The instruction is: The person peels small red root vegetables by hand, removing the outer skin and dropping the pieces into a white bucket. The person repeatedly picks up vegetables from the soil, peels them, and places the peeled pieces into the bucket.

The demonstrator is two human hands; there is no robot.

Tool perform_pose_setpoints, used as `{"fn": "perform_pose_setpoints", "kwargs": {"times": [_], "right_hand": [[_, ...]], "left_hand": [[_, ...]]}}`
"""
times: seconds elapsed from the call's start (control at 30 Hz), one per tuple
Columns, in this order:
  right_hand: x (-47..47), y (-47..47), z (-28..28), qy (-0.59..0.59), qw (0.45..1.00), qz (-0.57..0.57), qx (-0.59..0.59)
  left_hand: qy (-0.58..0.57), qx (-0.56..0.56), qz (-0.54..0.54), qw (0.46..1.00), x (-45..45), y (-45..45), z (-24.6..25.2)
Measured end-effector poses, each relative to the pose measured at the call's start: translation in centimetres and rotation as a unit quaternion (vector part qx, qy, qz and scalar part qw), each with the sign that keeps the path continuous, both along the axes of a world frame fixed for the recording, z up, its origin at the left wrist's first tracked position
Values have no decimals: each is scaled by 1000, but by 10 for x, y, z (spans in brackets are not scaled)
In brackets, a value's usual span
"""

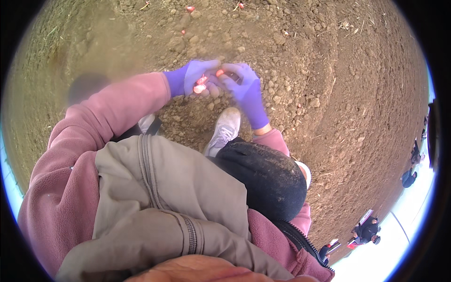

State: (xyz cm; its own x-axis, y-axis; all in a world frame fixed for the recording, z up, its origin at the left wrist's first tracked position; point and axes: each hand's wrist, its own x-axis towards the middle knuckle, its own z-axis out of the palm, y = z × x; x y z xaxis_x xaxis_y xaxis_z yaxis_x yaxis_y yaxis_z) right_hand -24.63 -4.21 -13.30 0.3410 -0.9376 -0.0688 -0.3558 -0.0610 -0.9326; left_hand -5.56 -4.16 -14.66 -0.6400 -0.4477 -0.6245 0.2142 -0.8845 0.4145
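Both my hands wear purple coated gloves and meet above the soil in front of my shoes. My left hand (201,75) is cupped, palm up, around a few small pinkish-red pieces (199,88) that look like garlic cloves or onion sets. Between the thumb and forefinger of my right hand (243,83) is one small red piece (220,73), just over the left palm. More red pieces lie on the ground ahead: one (190,9) at the top, another (241,5) to its right, and a smaller one (183,32) nearer.
Loose, cloddy soil (299,63) with bits of straw spreads all around. My grey shoe (225,128) stands just below my hands. A white curved rim (306,174) shows beside my dark-trousered knee (271,179). Other people (368,229) are far off at the right.
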Motion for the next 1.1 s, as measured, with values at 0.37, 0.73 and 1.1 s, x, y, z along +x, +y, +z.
{"fn": "perform_pose_setpoints", "kwargs": {"times": [0.37,0.73,1.1], "right_hand": [[-64,-28,-47,-78,966,-244,37],[-257,-86,-108,560,788,-249,-51],[-251,-135,-136,647,754,-112,11]], "left_hand": [[33,141,36,989,17,-8,-33],[-19,198,54,979,23,-6,-50],[52,115,80,989,18,-22,-42]]}}
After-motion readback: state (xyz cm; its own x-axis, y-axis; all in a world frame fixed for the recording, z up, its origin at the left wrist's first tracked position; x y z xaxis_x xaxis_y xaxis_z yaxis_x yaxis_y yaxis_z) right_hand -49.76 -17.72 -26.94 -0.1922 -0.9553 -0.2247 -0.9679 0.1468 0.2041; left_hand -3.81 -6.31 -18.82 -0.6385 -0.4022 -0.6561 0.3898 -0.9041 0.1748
